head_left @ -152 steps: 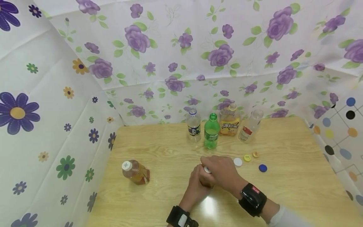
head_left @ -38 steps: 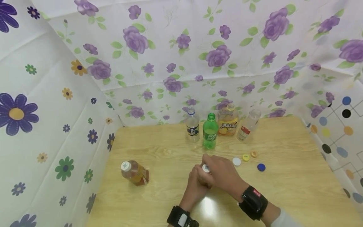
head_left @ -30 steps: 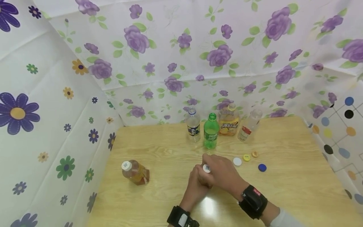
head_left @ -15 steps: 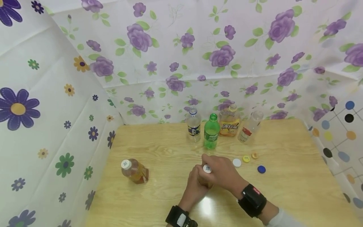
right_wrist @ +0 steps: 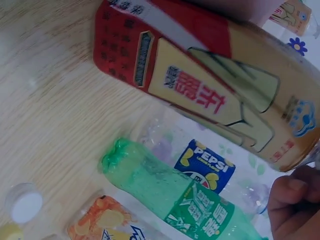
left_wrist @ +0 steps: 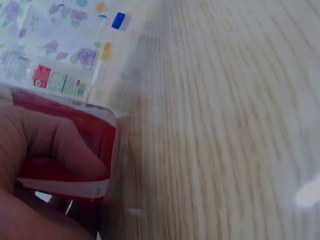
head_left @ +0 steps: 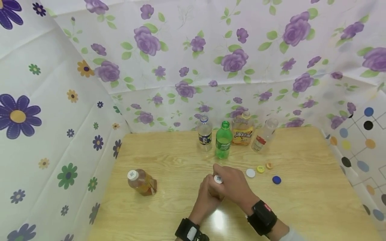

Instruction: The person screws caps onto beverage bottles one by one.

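In the head view my left hand (head_left: 206, 195) grips the body of a drink bottle just above the table. My right hand (head_left: 235, 184) curls its fingers round the top of this bottle, and the white cap (head_left: 218, 179) shows between thumb and fingers. The right wrist view shows the bottle (right_wrist: 200, 95) with its red and tan label. A thumb of the left hand (left_wrist: 45, 145) presses on the red lower part in the left wrist view. Most of the bottle is hidden by the hands in the head view.
Behind the hands stand an uncapped Pepsi bottle (head_left: 205, 135), a green bottle (head_left: 223, 142), an iced tea bottle (head_left: 242, 132) and a clear bottle (head_left: 263, 137). Several loose caps, one blue (head_left: 276, 180), lie to the right. A capped amber bottle (head_left: 143, 183) stands at left.
Both hands stay on the bottle in nearly the same place. The right wrist has shifted slightly left and down since half a second ago. The other bottles and caps have not moved.
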Demonstrator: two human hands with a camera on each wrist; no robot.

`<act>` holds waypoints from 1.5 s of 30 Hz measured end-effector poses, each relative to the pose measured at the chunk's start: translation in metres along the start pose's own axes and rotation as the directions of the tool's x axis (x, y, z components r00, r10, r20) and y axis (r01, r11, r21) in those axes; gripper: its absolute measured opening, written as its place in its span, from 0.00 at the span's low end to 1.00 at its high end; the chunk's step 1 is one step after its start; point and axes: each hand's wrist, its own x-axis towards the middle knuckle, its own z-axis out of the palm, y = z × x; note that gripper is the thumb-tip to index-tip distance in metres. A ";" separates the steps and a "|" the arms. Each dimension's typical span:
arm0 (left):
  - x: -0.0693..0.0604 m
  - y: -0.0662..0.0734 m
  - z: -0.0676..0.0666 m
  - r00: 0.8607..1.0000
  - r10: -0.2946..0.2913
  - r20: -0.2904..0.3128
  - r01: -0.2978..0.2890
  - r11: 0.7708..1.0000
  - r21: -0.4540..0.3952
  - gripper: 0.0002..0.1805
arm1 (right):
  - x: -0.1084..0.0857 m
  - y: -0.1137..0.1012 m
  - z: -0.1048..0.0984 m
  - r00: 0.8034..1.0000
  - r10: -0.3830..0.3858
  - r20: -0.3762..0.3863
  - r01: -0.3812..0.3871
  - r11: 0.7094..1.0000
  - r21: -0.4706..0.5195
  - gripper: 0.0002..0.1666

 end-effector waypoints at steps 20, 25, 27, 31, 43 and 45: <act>-0.001 0.001 -0.002 0.998 -0.039 -0.045 0.041 0.997 0.061 0.33 | -0.007 -0.038 0.008 0.930 0.341 -0.140 -0.361 0.919 -0.158 0.20; 0.000 -0.003 -0.003 0.999 -0.018 -0.036 0.019 0.999 0.027 0.36 | -0.006 -0.023 0.005 0.974 0.215 -0.074 -0.223 0.966 -0.126 0.20; 0.000 -0.005 -0.003 0.999 -0.004 -0.033 0.005 0.999 0.033 0.36 | -0.004 -0.015 0.002 0.987 0.157 -0.025 -0.159 0.981 -0.111 0.20; -0.001 -0.006 -0.001 0.999 -0.023 -0.027 0.024 0.999 0.042 0.36 | 0.002 -0.001 -0.004 0.999 -0.009 0.052 0.014 0.996 -0.084 0.20; -0.006 -0.002 0.002 0.997 -0.073 -0.012 0.073 0.997 0.015 0.43 | 0.013 0.019 -0.012 0.964 -0.186 0.192 0.188 0.982 0.009 0.15; -0.006 -0.002 0.003 0.997 -0.077 -0.008 0.077 0.997 0.013 0.41 | 0.012 0.021 -0.012 0.963 -0.201 0.178 0.203 0.979 0.010 0.14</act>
